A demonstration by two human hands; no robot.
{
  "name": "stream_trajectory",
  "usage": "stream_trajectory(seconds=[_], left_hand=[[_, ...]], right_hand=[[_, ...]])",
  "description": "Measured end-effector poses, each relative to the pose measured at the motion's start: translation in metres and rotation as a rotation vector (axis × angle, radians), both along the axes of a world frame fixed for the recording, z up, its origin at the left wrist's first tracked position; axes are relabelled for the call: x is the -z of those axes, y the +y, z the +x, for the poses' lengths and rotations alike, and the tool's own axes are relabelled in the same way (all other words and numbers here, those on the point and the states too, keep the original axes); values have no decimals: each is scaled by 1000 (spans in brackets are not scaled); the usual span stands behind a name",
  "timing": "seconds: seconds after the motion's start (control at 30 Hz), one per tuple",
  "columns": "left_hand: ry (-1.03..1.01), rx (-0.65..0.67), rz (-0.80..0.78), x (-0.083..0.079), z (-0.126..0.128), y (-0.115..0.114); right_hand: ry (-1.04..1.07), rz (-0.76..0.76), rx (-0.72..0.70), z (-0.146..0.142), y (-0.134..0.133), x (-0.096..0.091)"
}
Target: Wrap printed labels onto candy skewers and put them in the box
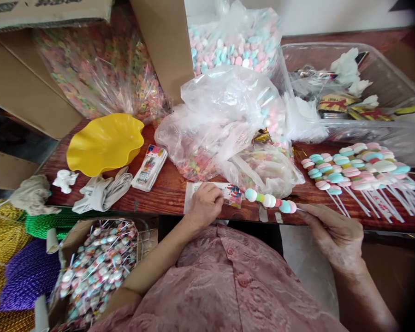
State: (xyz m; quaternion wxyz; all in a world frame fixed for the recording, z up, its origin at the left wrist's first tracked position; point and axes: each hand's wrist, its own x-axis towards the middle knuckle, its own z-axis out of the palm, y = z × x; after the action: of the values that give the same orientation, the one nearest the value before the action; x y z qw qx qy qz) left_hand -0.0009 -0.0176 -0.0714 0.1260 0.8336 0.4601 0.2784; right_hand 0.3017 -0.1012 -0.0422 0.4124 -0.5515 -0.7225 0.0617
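My right hand pinches the white stick of a candy skewer, threaded with blue, white, pink, red and yellow-green pieces. The skewer points left, its tip close to a printed clear plastic bag at the table's front edge. My left hand is on that bag, fingers curled and closed on it; the fingertips are partly hidden. To the right lies a pile of similar candy skewers, sticks toward me. A stack of printed bags is left of my left hand.
A yellow wavy bowl, grey cloth and white figurine sit at left. Candy-filled plastic bags crowd the back beside a clear bin. Below the table, a box of skewers stands near beaded strands.
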Motion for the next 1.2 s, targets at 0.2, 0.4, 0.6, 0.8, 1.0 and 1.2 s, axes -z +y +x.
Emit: stream_trajectory(seconds=[0.2, 0.4, 0.6, 0.8, 1.0, 1.2], left_hand=[[-42, 147, -41, -2, -12, 4], [-254, 116, -56, 9, -16, 11], [-316, 86, -204, 8, -16, 16], [-269, 121, -116, 11, -17, 14], [-230, 208, -33, 12, -18, 14], [-181, 248, -64, 9, -20, 16]], right_hand=[[-16, -20, -66, 0, 4, 1], [4, -40, -93, -4, 6, 4], [-41, -50, -98, -2, 0, 4], [-226, 1, -119, -8, 2, 5], [-448, 153, -115, -25, 2, -4], [-426, 188, -75, -27, 0, -11]])
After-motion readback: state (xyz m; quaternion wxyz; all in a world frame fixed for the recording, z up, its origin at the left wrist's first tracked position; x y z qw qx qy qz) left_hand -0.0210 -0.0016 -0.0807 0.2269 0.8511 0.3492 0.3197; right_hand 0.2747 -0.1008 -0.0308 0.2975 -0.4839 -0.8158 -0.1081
